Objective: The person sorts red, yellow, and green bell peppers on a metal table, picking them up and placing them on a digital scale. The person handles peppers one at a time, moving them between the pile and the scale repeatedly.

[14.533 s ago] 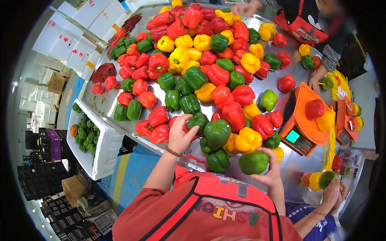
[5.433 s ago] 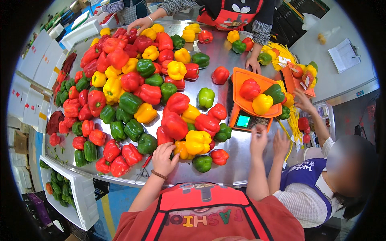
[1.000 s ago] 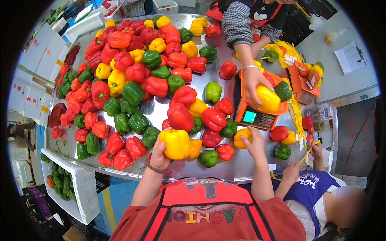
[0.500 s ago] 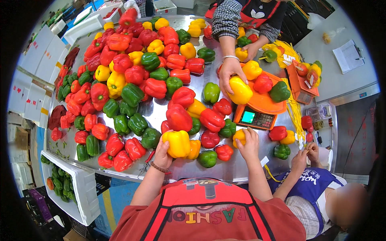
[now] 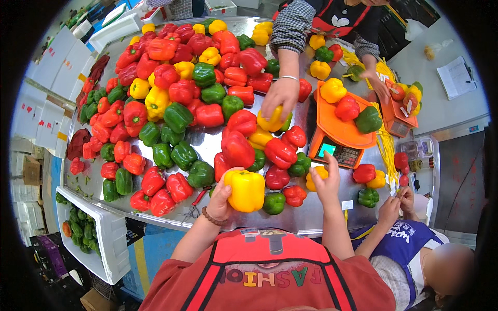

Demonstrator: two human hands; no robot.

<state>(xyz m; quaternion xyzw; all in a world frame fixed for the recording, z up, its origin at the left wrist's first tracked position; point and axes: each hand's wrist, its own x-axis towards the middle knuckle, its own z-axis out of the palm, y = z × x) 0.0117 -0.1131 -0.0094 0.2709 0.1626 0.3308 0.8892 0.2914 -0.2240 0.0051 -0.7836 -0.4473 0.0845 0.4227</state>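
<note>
My left hand (image 5: 220, 199) is closed around the side of a large yellow bell pepper (image 5: 246, 191), held above the table's near edge. My right hand (image 5: 328, 184) is raised just right of a smaller yellow bell pepper (image 5: 315, 179), its fingers apart and the index finger stretched toward the scale's lit display (image 5: 327, 149). Whether the fingers touch that smaller pepper I cannot tell. Red, green and yellow peppers lie around both hands. An orange scale tray (image 5: 332, 123) bears a yellow, a red and a green pepper.
Across the metal table (image 5: 207, 141), a co-worker's hand (image 5: 281, 97) grasps a yellow pepper (image 5: 271, 120); their other hand is by a second orange scale (image 5: 398, 122). A big pepper pile covers the left side. Yellow ties (image 5: 384, 150) lie right. Another person sits lower right. A foam box (image 5: 111, 243) stands lower left.
My right hand has lifted its fingers off the smaller yellow pepper. My left hand has shifted its pepper slightly right. The co-worker's yellow pepper moved from beside the scale to the loose peppers.
</note>
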